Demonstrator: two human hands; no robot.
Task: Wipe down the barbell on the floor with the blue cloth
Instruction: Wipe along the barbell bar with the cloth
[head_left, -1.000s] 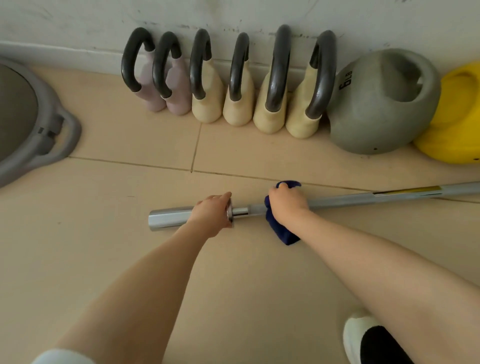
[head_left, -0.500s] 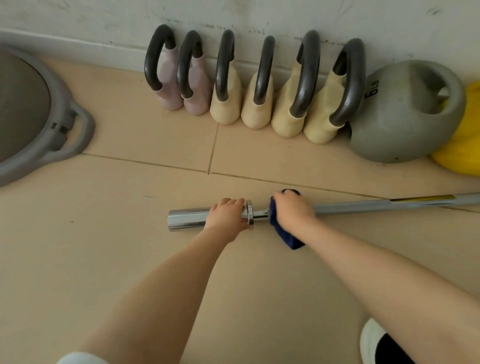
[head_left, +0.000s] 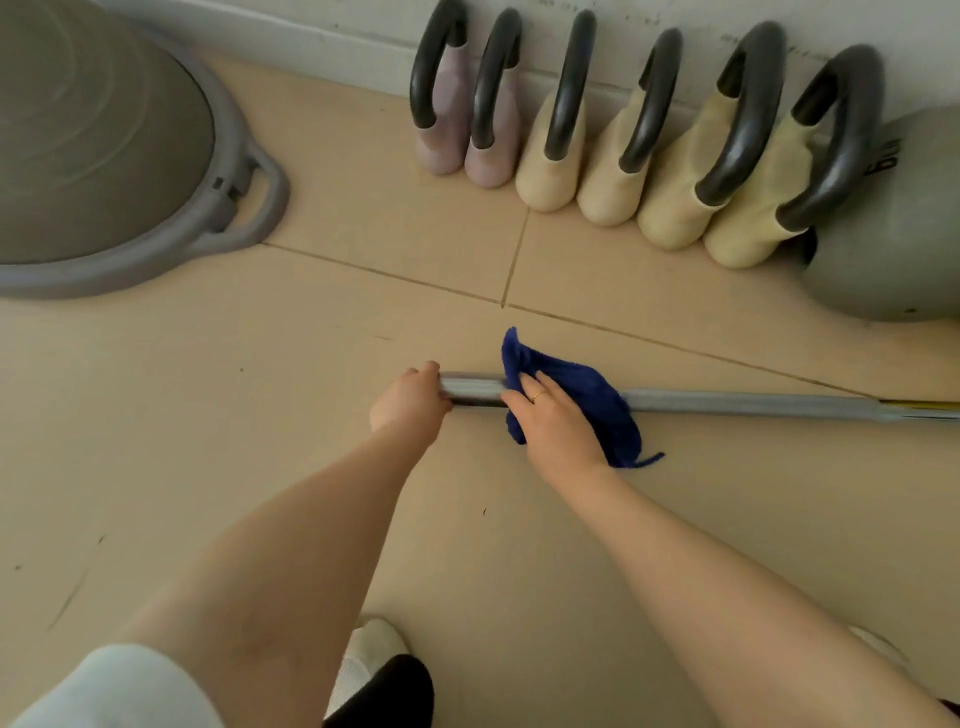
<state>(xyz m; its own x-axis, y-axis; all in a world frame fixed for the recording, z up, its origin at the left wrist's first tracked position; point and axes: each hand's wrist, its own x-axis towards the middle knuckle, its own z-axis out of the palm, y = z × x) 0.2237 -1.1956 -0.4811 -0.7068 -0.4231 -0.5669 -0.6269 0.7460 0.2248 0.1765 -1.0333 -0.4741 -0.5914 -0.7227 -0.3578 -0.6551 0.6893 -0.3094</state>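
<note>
Head view, left hand (head_left: 410, 402) gripping barbell (head_left: 727, 402) end, right hand (head_left: 556, 421) clutching blue cloth (head_left: 597, 400) over bar

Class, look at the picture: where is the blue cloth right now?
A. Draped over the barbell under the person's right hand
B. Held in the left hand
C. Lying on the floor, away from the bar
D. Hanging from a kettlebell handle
A: the blue cloth lies over the barbell with the right hand on it, while the left hand grips the bar's end without any cloth.
</note>
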